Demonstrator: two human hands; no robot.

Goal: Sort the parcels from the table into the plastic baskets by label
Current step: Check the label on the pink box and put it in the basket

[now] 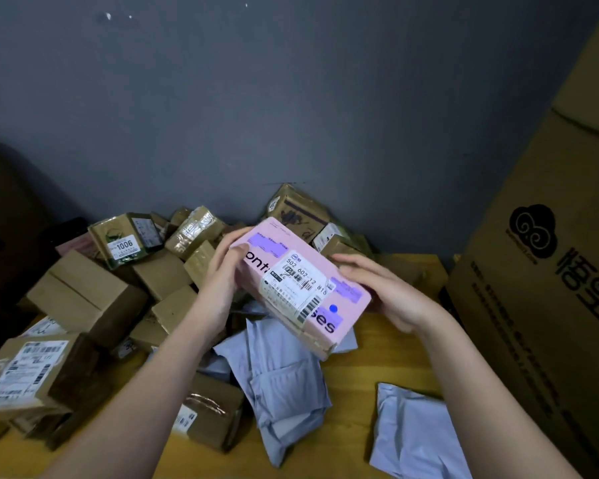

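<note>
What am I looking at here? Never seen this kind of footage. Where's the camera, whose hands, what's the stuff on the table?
There is no robot here. A person wears one wide-angle camera on the head, so this single view looks forward and down at their own bare arms.

Both hands hold one pink box up above the table. The left hand grips its far-left end with the thumb on top; the right hand holds the near-right end. A white shipping label with barcodes faces the camera, so the person is probably reading it.

On the wooden table lies a heap of brown cardboard parcels to the left and back, plus pale grey mailer bags in front. A large carton stands on the right. No baskets are in view.
</note>
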